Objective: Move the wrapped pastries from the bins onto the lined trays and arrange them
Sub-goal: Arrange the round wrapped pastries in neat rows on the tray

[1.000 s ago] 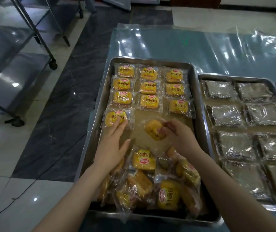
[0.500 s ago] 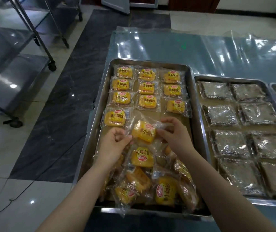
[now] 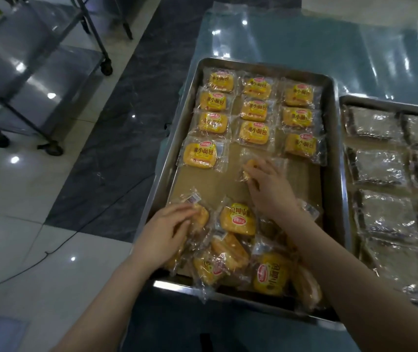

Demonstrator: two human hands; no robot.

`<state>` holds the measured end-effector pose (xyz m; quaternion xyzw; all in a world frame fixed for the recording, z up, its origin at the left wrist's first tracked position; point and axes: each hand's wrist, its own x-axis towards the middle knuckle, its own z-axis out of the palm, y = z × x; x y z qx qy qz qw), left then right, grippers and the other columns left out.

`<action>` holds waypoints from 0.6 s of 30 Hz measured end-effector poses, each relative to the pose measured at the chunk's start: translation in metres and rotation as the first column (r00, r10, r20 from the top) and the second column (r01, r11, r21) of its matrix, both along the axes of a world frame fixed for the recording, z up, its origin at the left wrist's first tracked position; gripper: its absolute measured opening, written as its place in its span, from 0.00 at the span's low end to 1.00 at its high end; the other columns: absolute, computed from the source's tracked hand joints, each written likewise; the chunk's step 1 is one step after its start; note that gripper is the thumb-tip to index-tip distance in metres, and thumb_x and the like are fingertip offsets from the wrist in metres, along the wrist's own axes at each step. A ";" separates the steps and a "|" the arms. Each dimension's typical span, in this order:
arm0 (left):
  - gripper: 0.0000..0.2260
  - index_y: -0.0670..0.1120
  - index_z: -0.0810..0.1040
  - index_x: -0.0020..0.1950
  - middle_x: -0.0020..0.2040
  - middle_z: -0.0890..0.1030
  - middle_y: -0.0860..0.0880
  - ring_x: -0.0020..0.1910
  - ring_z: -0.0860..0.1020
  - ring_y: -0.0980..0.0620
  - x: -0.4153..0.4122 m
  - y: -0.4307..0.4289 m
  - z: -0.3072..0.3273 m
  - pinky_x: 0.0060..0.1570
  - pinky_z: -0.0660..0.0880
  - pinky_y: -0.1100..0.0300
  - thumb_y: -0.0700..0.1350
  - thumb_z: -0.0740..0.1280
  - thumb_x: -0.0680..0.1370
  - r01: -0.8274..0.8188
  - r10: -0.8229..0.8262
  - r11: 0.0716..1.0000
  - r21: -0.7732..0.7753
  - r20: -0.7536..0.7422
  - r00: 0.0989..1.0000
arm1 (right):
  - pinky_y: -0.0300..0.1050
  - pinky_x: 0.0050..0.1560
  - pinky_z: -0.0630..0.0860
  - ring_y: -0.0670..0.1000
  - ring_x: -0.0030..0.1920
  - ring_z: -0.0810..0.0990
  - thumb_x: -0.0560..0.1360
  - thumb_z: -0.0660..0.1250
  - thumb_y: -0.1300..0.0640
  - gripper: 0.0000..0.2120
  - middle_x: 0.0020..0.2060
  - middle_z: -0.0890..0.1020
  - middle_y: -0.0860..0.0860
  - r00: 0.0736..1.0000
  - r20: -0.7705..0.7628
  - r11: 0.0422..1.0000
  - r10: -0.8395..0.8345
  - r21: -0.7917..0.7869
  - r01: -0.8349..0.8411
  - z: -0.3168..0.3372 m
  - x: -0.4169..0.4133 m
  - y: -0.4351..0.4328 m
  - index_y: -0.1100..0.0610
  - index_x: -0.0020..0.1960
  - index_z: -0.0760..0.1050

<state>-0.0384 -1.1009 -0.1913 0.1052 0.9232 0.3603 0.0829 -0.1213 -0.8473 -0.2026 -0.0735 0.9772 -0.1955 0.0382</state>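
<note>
i get one view: head cam, wide-angle, facing forward and down from near edge of table. sits close over lined tray, which fills centre of frame. second tray cut off at right edge; floor and wheeled rack take left side.

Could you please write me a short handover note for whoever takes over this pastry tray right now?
Left hand: holds a loose pastry at the pile, at the tray's near end.
Right hand: grips a pastry at the fourth row's middle spot.
Done: ten pastries laid in rows on the lined tray.
Left: the fourth row's right spot, then the pile.
</note>
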 end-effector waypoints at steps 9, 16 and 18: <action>0.23 0.58 0.51 0.75 0.73 0.41 0.61 0.73 0.40 0.61 0.004 0.006 -0.010 0.69 0.42 0.61 0.57 0.52 0.81 0.179 -0.155 0.945 -0.273 0.108 0.982 | 0.56 0.73 0.41 0.55 0.75 0.37 0.80 0.57 0.52 0.29 0.77 0.41 0.48 0.972 0.183 0.977 0.149 0.123 -0.173 -0.005 -0.019 -0.012 0.49 0.77 0.49; 0.29 0.56 0.49 0.76 0.75 0.41 0.58 0.74 0.41 0.56 0.001 0.013 -0.013 0.69 0.43 0.58 0.54 0.59 0.79 0.140 -0.108 0.949 -0.283 0.126 0.986 | 0.37 0.50 0.68 0.45 0.57 0.73 0.71 0.70 0.46 0.21 0.57 0.73 0.41 0.978 0.195 0.980 0.075 -0.196 -0.037 0.018 0.031 -0.002 0.41 0.63 0.70; 0.30 0.56 0.49 0.76 0.76 0.43 0.56 0.75 0.42 0.54 0.000 0.012 -0.013 0.70 0.45 0.57 0.54 0.60 0.79 0.145 -0.110 0.948 -0.283 0.136 0.985 | 0.36 0.48 0.67 0.44 0.55 0.72 0.70 0.72 0.46 0.31 0.59 0.74 0.42 0.947 0.304 0.983 0.105 -0.173 -0.053 0.019 0.051 -0.001 0.39 0.69 0.62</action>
